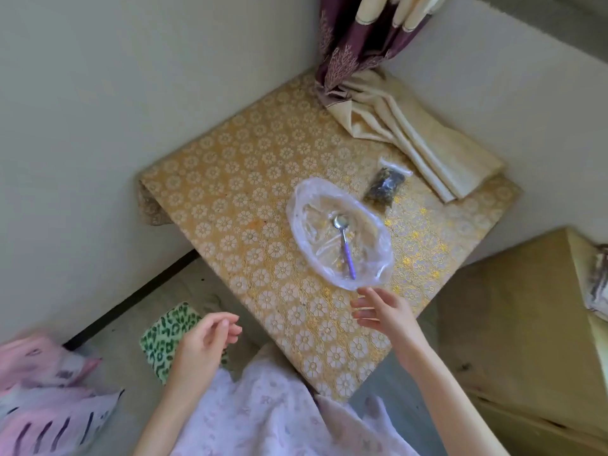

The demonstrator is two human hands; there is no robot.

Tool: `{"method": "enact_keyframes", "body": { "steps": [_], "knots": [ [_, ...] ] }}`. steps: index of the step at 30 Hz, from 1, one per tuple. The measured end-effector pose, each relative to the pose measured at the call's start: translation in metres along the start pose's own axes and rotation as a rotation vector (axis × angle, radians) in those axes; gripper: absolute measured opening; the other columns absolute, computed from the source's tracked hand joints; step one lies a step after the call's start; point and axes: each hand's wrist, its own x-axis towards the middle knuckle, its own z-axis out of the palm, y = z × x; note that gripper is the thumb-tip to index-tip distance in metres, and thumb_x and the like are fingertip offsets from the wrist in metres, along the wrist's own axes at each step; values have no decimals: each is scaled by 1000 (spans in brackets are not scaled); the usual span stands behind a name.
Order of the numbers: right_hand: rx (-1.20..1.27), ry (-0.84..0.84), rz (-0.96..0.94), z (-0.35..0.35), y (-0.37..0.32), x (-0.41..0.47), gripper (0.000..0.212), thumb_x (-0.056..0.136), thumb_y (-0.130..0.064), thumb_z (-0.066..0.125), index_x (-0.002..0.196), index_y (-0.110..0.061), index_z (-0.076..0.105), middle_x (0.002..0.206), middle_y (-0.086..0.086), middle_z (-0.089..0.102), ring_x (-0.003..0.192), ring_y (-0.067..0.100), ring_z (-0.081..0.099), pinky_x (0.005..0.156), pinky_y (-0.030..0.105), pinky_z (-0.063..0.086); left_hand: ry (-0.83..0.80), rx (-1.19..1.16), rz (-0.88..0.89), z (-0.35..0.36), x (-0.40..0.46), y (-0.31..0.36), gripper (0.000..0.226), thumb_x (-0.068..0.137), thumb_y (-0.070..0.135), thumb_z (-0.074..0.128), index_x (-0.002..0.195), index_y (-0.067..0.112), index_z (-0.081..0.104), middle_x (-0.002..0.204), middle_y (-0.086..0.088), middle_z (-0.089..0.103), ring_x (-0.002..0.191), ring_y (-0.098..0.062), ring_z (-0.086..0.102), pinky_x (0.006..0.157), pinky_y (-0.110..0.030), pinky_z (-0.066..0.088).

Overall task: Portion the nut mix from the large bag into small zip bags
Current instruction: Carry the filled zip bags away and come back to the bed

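The right hand point(383, 311) hangs just below centre of the frame with its fingers spread and relaxed, gripping nothing; the fingertips point(363, 291) sit right at the near rim of the large bag point(340, 233), close enough that I cannot tell whether they touch the plastic. The left hand point(205, 337) is in the lower left, off the table edge, fingers loosely curled and empty.

The large bag lies flat and open on the table point(250, 199), a clear oval running from upper left to lower right, just above the right fingertips. It looks almost empty, with only a few crumbs showing through. A spoon point(345, 245) lies inside it, bowl toward the top of the frame and purple handle pointing down toward the right hand, so the handle end is the nearest part to those fingers. The right hand is plainly the nearer one; the left is well apart, down and to the left.

One small zip bag point(386, 185), filled with dark mix, lies just beyond the large bag toward the upper right, near a folded cloth point(427, 149). Portioning seems nearly finished, and the likely next reach is a short move up from the right hand.
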Motion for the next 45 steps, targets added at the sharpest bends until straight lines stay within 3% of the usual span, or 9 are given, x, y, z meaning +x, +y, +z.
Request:
{"method": "enact_keyframes", "body": {
  "steps": [8, 12, 15, 23, 28, 33, 37, 41, 45],
  "knots": [
    [-190, 273, -20, -15, -67, 147, 24, 97, -14, 44, 110, 1, 58, 84, 12, 64, 69, 21, 59, 65, 31, 50, -242, 97, -7, 24, 135, 55, 25, 89, 3, 50, 84, 25, 58, 80, 1, 66, 80, -8, 63, 66, -5, 47],
    [-388, 387, 37, -26, -80, 215, 31, 95, -20, 45, 116, 0, 56, 104, 17, 65, 93, 31, 62, 85, 43, 51, -353, 181, 12, 38, 200, 79, 24, 89, 5, 51, 85, 28, 58, 81, 5, 66, 81, -3, 62, 65, -3, 46],
    [-481, 494, 54, -31, -90, 261, 43, 94, -28, 48, 126, 0, 48, 120, 19, 59, 106, 34, 57, 85, 38, 46, -399, 195, 24, 51, 240, 91, 23, 89, 6, 52, 86, 29, 59, 82, 5, 66, 79, 0, 62, 66, -5, 47],
    [-693, 628, 100, -23, -104, 350, 92, 83, -54, 60, 146, -4, 15, 144, 19, 32, 130, 38, 32, 101, 49, 34, -423, 208, 14, 73, 286, 88, 27, 88, 3, 51, 84, 30, 57, 81, 7, 65, 76, 9, 61, 65, -7, 48],
    [-630, 710, 140, -9, -106, 370, 86, 79, -35, 68, 143, -7, 17, 137, 22, 35, 125, 40, 36, 93, 50, 39, -438, 236, -12, 65, 296, 76, 28, 87, 0, 51, 83, 27, 59, 77, 6, 66, 73, 8, 62, 66, -6, 48],
    [-381, 708, 126, -19, -99, 347, 78, 76, -23, 67, 141, -11, 26, 131, 21, 41, 121, 38, 41, 97, 42, 38, -463, 232, -10, 63, 305, 84, 26, 88, 2, 51, 85, 27, 60, 79, 1, 67, 79, -5, 64, 69, -14, 52],
    [-175, 725, 2, -37, -86, 284, 72, 73, -19, 68, 137, -15, 36, 126, 10, 52, 115, 28, 50, 91, 33, 43, -553, 240, 51, 74, 301, 105, 27, 87, 3, 51, 84, 28, 60, 78, 5, 67, 74, 1, 63, 64, -8, 49],
    [-48, 805, 1, -51, -60, 193, 59, 72, -19, 69, 125, -22, 42, 115, 2, 55, 106, 24, 56, 86, 38, 50, -677, 260, 104, 87, 286, 127, 25, 90, 7, 49, 87, 29, 60, 82, 6, 67, 81, -2, 62, 66, -19, 52],
    [145, 906, 86, -45, -6, 90, 63, 75, -16, 70, 130, -24, 41, 113, -2, 55, 101, 20, 58, 83, 47, 54, -802, 302, 181, 98, 256, 141, 23, 92, 9, 48, 88, 26, 62, 84, 3, 68, 83, -8, 63, 72, -23, 50]
  ]
}}
